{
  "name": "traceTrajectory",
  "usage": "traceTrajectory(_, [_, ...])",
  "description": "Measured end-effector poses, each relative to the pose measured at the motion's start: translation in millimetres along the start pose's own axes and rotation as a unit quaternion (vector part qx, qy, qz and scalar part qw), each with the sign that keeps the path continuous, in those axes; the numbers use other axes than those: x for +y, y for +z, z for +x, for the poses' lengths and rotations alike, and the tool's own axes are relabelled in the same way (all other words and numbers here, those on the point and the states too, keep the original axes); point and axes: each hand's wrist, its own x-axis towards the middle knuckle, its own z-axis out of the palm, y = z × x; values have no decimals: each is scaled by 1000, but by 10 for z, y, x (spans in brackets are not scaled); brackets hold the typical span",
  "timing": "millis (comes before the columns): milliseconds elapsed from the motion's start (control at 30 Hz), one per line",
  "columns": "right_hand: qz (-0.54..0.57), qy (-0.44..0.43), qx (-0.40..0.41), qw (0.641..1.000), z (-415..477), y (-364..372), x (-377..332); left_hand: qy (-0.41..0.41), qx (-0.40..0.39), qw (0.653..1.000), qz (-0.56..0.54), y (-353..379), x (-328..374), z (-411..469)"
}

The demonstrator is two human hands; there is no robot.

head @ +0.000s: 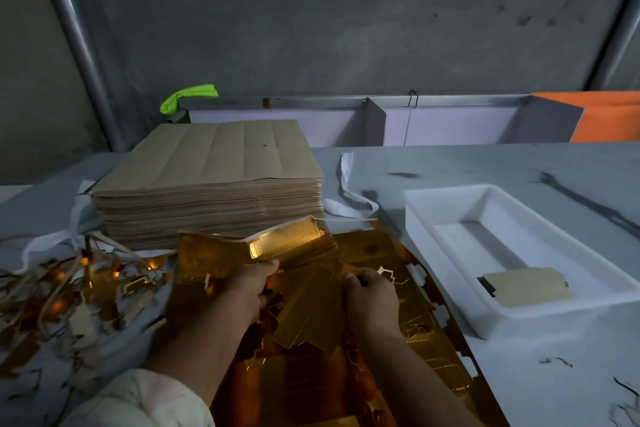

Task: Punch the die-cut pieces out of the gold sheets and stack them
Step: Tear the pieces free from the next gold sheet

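1. At the table's [485, 163] far left, a loose pile of scrap strips [79, 288] covers the surface out to the near edge, leaving little free room on that side.
2. Behind it stands a tall stack of brown sheets [207, 177]. Its front face is just behind the raised gold piece.
3. The left hand [251, 284] has its fingers curled round the near edge of a gold piece [221, 251], thumb on top. The piece is lifted off the table, its long axis running left to right. Its far right end curls upward and shines bright.
4. The gold sheet [426, 319] lies flat under both hands. Its long axis runs from the near table edge away toward the stack, and its notched right edge slants alongside the tray.
5. The right hand [372, 295] rests knuckles up on the sheet, fingers tightly curled. Whether the fingertips pinch anything cannot be told.
6. A white tray [433, 215] sits just beside the sheet's right edge, its long axis slanting from far left to near right. One punched piece [526, 288] lies brown side up at its near end.
7. Beyond and to the right of the tray the table is bare grey surface, the widest open room in view.
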Motion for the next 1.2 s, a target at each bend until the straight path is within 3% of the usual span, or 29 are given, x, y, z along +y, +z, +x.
traceTrajectory(200, [9, -4, 23, 1000, 56, -111, -11, -6, 2, 998, -66, -111, -27, 130])
traceTrajectory(533, [118, 30, 4, 993, 49, 20, -139, -48, -62, 996, 51, -157, 21, -3])
traceTrajectory(1200, [144, 102, 0, 984, 120, 274, -137, -23, -181, 983, 28, -333, 14, 36])
